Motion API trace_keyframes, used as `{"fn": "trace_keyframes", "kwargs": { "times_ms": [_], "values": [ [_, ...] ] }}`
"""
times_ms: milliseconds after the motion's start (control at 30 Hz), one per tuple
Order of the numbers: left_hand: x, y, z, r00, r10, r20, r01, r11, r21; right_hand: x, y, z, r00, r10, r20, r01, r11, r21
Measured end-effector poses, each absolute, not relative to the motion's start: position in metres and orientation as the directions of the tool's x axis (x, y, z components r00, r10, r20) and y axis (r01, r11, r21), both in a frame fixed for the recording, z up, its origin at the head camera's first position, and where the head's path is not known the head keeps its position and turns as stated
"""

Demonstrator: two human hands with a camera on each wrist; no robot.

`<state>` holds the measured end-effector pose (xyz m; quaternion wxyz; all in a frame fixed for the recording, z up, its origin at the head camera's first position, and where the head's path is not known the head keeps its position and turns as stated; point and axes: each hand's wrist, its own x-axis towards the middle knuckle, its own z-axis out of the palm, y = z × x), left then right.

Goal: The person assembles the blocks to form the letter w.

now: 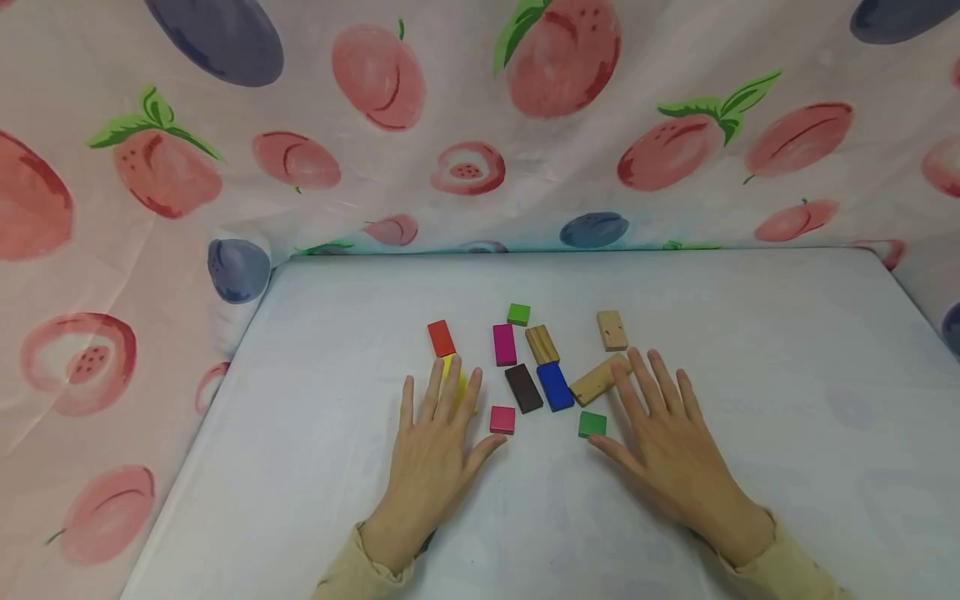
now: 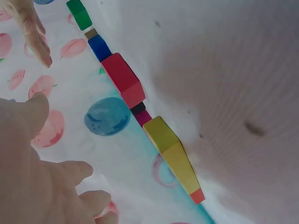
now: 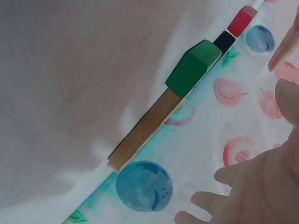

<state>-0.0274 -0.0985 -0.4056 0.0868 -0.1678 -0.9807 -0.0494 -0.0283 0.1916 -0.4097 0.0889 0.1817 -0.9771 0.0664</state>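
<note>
Head view shows the left hand (image 1: 431, 458) over the yellow block (image 2: 175, 161) and the right hand (image 1: 675, 454) over 1 end of the long natural-wood block (image 1: 596, 384), on the white table (image 1: 337, 317). Both hands have straight, spread fingers, holding nothing. These blocks are probably light, stiff and hardly fragile; pinching 2 long sides should suit.

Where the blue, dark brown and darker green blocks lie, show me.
Blue block (image 1: 555, 386): head view, top face.
Dark brown block (image 1: 523, 387): head view, top face.
Darker green block (image 1: 592, 423): head view, top face.
</note>
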Motion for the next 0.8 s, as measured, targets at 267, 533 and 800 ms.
{"fn": "trace_keyframes", "kwargs": {
  "times_ms": [267, 533, 800],
  "values": [
    [-0.03, -0.101, -0.403, -0.927, 0.319, 0.198, 0.34, 0.937, 0.079, -0.032, 0.187, -0.404, -0.908, -0.371, 0.193, -0.397, 0.909, -0.125],
    [-0.034, -0.105, -0.401, -0.936, 0.304, 0.175, 0.325, 0.939, 0.11, -0.04, 0.177, -0.399, -0.888, -0.398, 0.228, -0.441, 0.88, -0.18],
    [-0.038, -0.109, -0.4, -0.94, 0.294, 0.17, 0.32, 0.935, 0.151, -0.044, 0.167, -0.394, -0.905, -0.399, 0.149, -0.425, 0.865, -0.265]
  ]
}}
